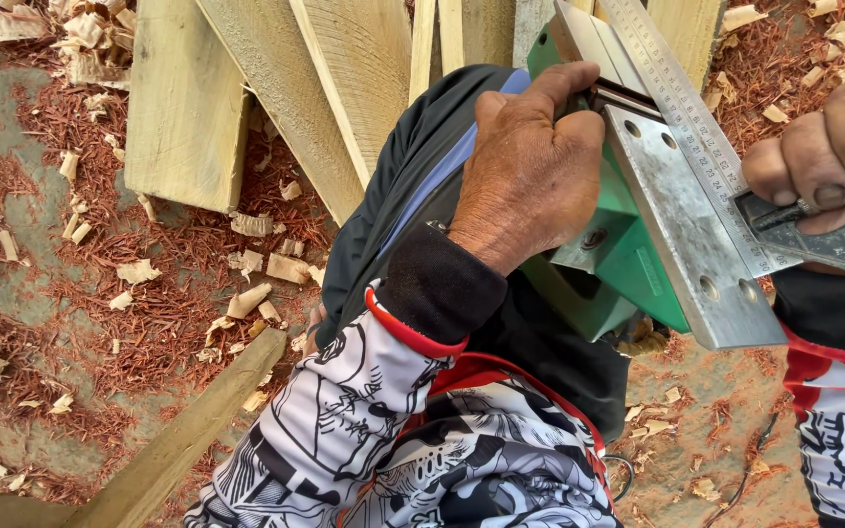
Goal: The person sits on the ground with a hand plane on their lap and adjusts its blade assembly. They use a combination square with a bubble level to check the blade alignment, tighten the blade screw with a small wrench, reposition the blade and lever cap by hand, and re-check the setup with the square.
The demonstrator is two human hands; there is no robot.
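Shavings (139, 271) and reddish sawdust (154, 332) cover the concrete floor (12, 117) across the left of the frame. Pale planks (188, 108) lean in at upper left and top centre; one more plank (183, 440) runs diagonally along the lower left. Person's left sleeve (364, 411), black-and-white print with red trim and a black cuff, comes up from bottom centre. Left hand (530, 171) sits centre frame, fingers curled shut around the top of the green power planer (628, 249), thumb wrapped over toward the upper edge. Planer is turned over, resting across the lap on dark cloth (413, 166), its grey metal sole plate (687, 225) facing up and running from top centre down to right of centre. Steel ruler blade (696, 127) of a try square lies along the sole plate, touching it, slanting from the top edge to the right. Right hand (833, 147) at the right edge, fingers closed tight on the dark metal stock (833, 240) of the square, a small screw pinned under them. Right sleeve (838, 430) at lower right, same print. Thin cable (750, 469) trails on the floor at bottom right.
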